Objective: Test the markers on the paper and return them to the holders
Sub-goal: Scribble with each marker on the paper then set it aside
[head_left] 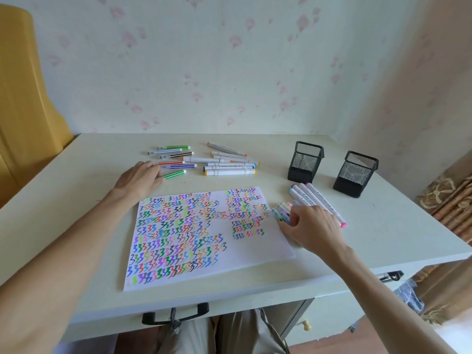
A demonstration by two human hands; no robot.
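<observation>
Resting flat at centre left, the left hand touches a green marker; paper fills the table's middle; the right hand curls over pastel markers below two upright holders.

Two black wire-mesh metal holders and smooth plastic markers sit with matt white paper on a smooth, pale matt desk.
</observation>
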